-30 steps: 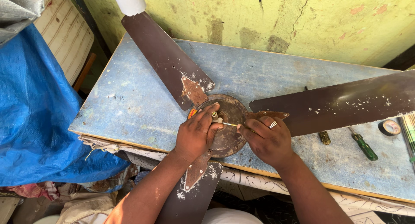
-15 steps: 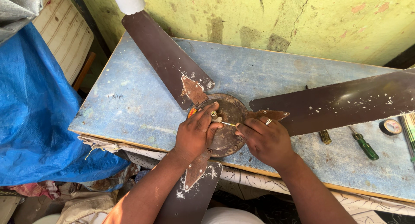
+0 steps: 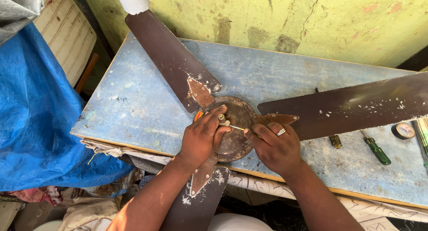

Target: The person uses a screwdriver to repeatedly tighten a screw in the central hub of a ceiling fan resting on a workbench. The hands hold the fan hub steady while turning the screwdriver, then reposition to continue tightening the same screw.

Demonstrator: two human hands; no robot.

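A brown ceiling fan lies flat on a worn blue table [image 3: 133, 102], with its round rusty motor hub [image 3: 236, 128] in the middle and three dark blades: one [image 3: 165, 53] to the upper left, one [image 3: 356, 104] to the right, one [image 3: 196, 200] hanging over the near edge. My left hand [image 3: 203, 137] rests on the hub, fingers pinched at its short central shaft. My right hand [image 3: 274, 146], wearing a ring, pinches a thin pale wire [image 3: 236, 127] that runs to the shaft.
A green-handled screwdriver [image 3: 376, 151], a second small tool [image 3: 334, 141] and a roll of black tape [image 3: 403, 130] lie at the table's right. A blue tarp [image 3: 31, 124] hangs at the left. A stained yellow-green wall [image 3: 290, 21] stands behind.
Both hands stay on the hub with only slight finger shifts; the right hand's fingers have closed a little more around the thin wire.
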